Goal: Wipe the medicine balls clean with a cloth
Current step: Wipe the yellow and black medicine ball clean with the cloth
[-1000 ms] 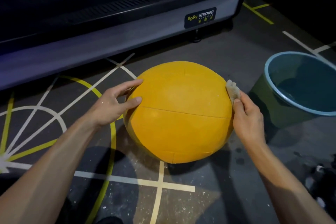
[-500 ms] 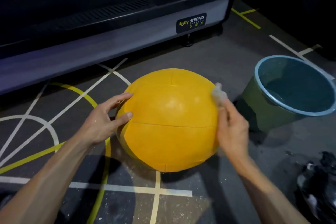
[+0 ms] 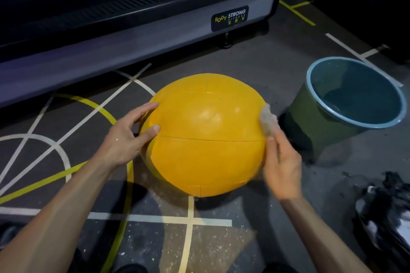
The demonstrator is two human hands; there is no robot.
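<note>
Cloth [image 3: 268,123] in our right hand [image 3: 282,169] is rubbing the yellow medicine ball's [image 3: 206,137] side while our left hand [image 3: 124,139], fingers spread, is bracing it against rolling.

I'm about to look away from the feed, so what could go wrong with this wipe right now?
1. The bucket holds water and stands right beside the ball; a roll could tip it.
2. The left hand only rests on the ball, so wiping pressure may shift it.
3. The right hand holds a small cloth; it could slip.
</note>
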